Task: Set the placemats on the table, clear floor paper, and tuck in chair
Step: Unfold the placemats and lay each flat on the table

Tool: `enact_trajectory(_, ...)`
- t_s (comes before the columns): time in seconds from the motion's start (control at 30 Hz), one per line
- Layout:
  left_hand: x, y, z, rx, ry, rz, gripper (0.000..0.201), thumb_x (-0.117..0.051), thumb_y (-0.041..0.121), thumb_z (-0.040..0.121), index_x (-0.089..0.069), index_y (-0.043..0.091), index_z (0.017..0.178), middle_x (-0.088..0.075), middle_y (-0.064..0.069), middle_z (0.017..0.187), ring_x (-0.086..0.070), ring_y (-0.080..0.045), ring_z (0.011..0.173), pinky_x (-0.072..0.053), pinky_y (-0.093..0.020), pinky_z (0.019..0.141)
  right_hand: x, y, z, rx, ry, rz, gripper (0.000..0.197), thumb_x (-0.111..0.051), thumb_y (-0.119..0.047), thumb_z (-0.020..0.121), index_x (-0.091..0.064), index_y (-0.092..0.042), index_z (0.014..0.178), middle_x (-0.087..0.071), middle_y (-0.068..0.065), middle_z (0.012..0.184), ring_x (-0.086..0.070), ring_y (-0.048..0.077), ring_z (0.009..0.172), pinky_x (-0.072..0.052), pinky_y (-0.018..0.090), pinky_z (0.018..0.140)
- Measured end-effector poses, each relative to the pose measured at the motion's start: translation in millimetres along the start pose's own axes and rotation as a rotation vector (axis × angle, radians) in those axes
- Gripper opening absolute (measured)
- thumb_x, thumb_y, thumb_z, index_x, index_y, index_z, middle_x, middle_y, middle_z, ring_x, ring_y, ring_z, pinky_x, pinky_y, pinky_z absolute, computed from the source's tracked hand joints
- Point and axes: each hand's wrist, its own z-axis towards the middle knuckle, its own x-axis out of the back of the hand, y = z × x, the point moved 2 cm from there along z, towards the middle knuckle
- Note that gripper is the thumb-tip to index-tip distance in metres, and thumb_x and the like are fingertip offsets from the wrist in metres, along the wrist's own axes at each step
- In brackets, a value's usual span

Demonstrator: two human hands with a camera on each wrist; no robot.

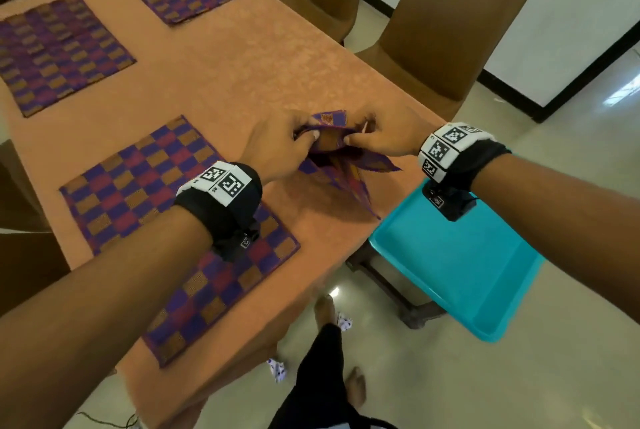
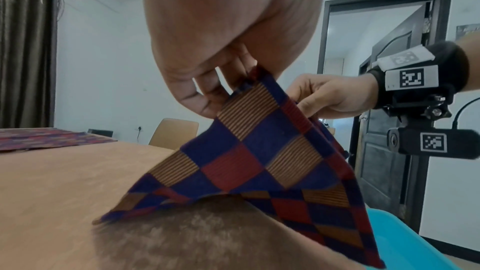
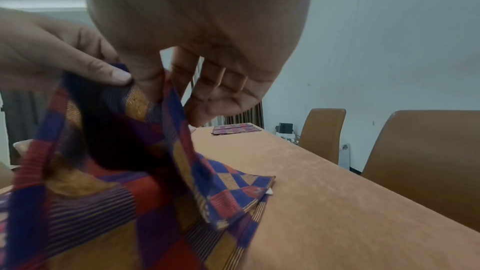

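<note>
roughly midway: three placemats [image 1: 162, 214] laid flat on the table [image 1: 242, 82]; a fourth placemat [image 1: 343, 169], folded, pinched at its top edge by left hand [image 1: 277, 148] and right hand [image 1: 384, 139] at the table's near right corner. leaves spreading it, picking paper scraps [image 1: 277, 370] off the floor [image 1: 415, 376], tucking in a chair [image 1: 440, 33].

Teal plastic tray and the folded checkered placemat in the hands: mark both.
Teal plastic tray [image 1: 467, 272], head view, bare bottom.
Folded checkered placemat [image 2: 249, 161], left wrist view, hanging front panel.
</note>
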Motion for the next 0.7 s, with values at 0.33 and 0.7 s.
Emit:
enact_trajectory(0.33,46,-24,92,0.060,0.175,0.094,0.024,-0.063,0.021,0.083,-0.071,0.025,0.106,-0.073,0.002,0.101,-0.065,-0.021,0.086,-0.051,-0.034,0.076,74,16,108,0.065,0.169,-0.208,0.023,-0.055,-0.024,0.096,-0.072,-0.023,0.111,-0.074,-0.001,0.102,-0.066,0.020,0.093,-0.048,0.030,0.076)
enact_trajectory(0.7,157,-29,251,-0.057,0.384,0.333,0.031,-0.059,0.017,0.083,-0.076,0.019,0.108,-0.075,-0.015,0.099,-0.065,-0.040,0.096,-0.052,-0.044,0.077,220,33,178,0.048,0.643,-0.454,0.036,-0.042,-0.026,0.092,-0.069,-0.025,0.117,-0.071,0.004,0.109,-0.063,0.030,0.104,-0.049,0.039,0.081)
